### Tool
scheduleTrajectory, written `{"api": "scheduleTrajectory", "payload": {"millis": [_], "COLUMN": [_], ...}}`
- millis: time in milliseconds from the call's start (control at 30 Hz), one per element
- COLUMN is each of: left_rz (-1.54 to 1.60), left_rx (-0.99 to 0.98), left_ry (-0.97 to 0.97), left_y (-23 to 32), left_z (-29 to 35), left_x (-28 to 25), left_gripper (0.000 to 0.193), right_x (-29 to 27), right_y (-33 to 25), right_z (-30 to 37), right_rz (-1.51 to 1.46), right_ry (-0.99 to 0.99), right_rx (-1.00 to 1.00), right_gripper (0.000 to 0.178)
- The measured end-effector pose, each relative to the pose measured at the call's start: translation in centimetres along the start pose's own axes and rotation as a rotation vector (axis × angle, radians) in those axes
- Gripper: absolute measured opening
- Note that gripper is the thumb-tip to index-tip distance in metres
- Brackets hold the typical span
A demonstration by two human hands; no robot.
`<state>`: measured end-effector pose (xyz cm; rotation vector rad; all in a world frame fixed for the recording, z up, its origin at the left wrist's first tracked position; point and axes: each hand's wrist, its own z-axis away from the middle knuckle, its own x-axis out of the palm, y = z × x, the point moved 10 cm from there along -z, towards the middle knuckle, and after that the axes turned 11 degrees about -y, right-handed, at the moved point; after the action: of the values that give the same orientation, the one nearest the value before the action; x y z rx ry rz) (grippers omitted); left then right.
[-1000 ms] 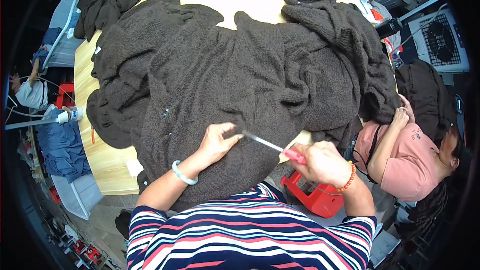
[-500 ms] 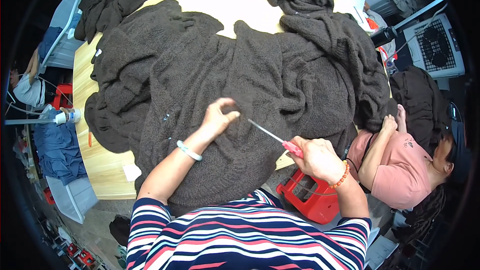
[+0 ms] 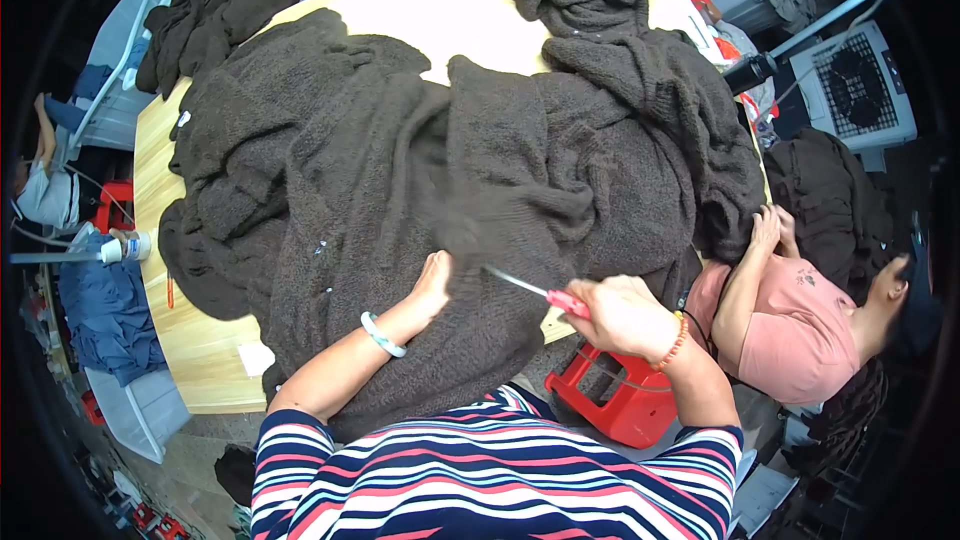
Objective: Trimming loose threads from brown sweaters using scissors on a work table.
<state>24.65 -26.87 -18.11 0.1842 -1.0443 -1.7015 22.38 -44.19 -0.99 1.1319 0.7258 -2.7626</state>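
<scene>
A large dark brown knit garment [image 3: 370, 170] lies spread in folds over the wooden table and hangs off its near edge. My left hand [image 3: 433, 282] is at the knit near the middle; its fingers are hidden behind a fold that is smeared by motion. My right hand [image 3: 625, 315] is closed round the red handle of a screwdriver-like tool [image 3: 568, 301]. Its thin metal shaft points up and left toward the blurred fold beside my left hand. The tip is too blurred to make out.
The pale wooden table [image 3: 205, 365] has more dark knits heaped at its far side [image 3: 590, 0]. A red stool [image 3: 610, 395] stands at the near right. A co-worker in a pink shirt [image 3: 800, 330] sits at the right. Bins with blue cloth [image 3: 110, 320] stand left.
My left hand has moved slightly down, and its fingers have gone out of sight behind the knit. The tool and my right hand have shifted a little left. The view has shifted slightly.
</scene>
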Motion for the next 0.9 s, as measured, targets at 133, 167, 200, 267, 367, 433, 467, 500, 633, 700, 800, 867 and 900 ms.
{"api": "scheduleTrajectory", "payload": {"millis": [133, 167, 200, 267, 367, 433, 467, 500, 633, 700, 800, 867, 900], "left_rz": [-0.608, -0.659, -0.715, -0.561, -0.584, -0.393, -0.331, -0.222, -0.784, -0.63, -0.574, -0.768, -0.837], "left_rx": [0.464, 0.478, 0.488, 0.478, 0.373, 0.266, 0.147, 0.076, -0.138, 0.236, 0.474, 0.68, 0.827], "left_ry": [0.102, 0.108, 0.122, 0.368, 0.808, 0.705, 0.6, 0.425, 0.394, 0.478, 0.464, 0.385, 0.228], "left_y": [5.8, 7.2, 7.8, 9.0, 7.1, 1.5, -0.1, -1.2, 1.8, 5.8, 13.3, 19.8, 21.2], "left_z": [5.0, 6.3, 7.4, 11.8, 18.0, 17.6, 16.8, 15.0, 13.8, 14.8, 17.9, 19.4, 19.5], "left_x": [-1.5, -1.4, -1.7, -6.0, -14.4, -17.9, -17.9, -16.8, -14.6, -13.0, -7.8, -0.4, 3.4], "left_gripper": [0.023, 0.018, 0.013, 0.012, 0.046, 0.052, 0.05, 0.034, 0.018, 0.01, 0.016, 0.014, 0.014], "right_x": [-0.5, 0.0, 0.4, 1.5, 1.6, 1.2, 1.0, 0.7, 0.3, 0.6, 3.7, 4.6, 4.9], "right_y": [-0.8, -0.5, 0.0, 0.5, -0.1, -1.2, -1.5, -2.1, -3.4, -4.2, -5.0, -7.3, -8.4], "right_z": [1.8, 2.1, 2.2, 2.5, 1.9, 1.0, 0.6, 0.2, 0.1, 0.5, 0.3, -0.4, -1.3], "right_rz": [-0.186, -0.188, -0.192, -0.191, -0.193, -0.191, -0.189, -0.188, -0.156, -0.139, -0.141, -0.166, -0.088], "right_ry": [-0.023, -0.009, 0.005, 0.02, 0.04, 0.035, 0.037, 0.038, 0.028, -0.035, -0.198, -0.269, -0.268], "right_rx": [-0.017, 0.008, 0.023, -0.01, -0.053, -0.1, -0.109, -0.139, -0.191, -0.211, -0.269, -0.361, -0.374], "right_gripper": [0.023, 0.022, 0.02, 0.019, 0.017, 0.018, 0.018, 0.019, 0.021, 0.023, 0.025, 0.028, 0.029]}}
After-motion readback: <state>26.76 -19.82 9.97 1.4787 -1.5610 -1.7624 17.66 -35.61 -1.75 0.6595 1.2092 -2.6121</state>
